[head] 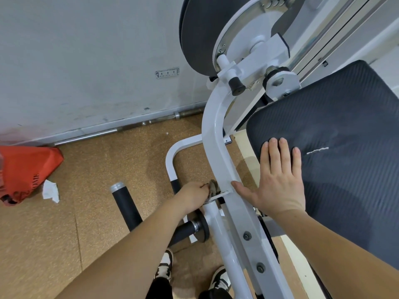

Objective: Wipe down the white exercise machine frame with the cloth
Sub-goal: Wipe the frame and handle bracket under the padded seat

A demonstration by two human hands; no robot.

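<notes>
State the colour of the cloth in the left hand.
Dull brownish grey: the cloth, bunched in the left hand against the white frame. Head view.

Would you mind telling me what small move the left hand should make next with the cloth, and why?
Probably slide the cloth up the white frame toward its bend: the left hand holds it low against the tube, and the right hand rests flat on the black pad.

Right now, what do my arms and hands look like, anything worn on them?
The left hand and right hand are bare: no gloves, and no rings on the right hand's fingers. The left forearm and right forearm are bare too, with no sleeves, watch or bands in view.
</notes>
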